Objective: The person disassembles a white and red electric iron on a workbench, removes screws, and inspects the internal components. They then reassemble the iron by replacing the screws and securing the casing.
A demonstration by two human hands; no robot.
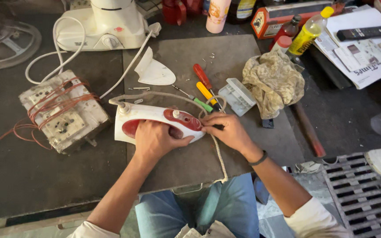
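**Two hands on a clothes iron at a cluttered bench**

While the white and red plastic clothes iron (155, 121) lies on its side on the grey mat (243, 145) that covers the middle of the dark workbench (31, 176), both hands rest on it. The left hand (155, 140) is curled over the iron's handle and body from the near side, fingers wrapped down around it in a firm grasp. The right hand (226, 130) sits at the pointed front end of the iron, its fingers bent and pinched together against the tip; whether they grip a small part there cannot be told. A dark band circles the right wrist.

From the back of the iron, a beige braided cord (219, 154) loops over the mat, passes under the right hand and runs down off the near edge of the bench.

Just beyond the right hand lie three screwdrivers side by side: one with a red handle (202, 76), one with a yellow handle (207, 93) and one with a green handle (203, 105). Beside them sits a small clear plastic box (237, 97), and next to that a crumpled beige rag (273, 83). A white curved plastic cover (153, 70) lies further back on the mat, with a few small screws near it.

To the left of the iron stands a worn white switchboard wound with reddish wire (62, 110). Behind it is a white appliance base (106, 26) with a white cable.
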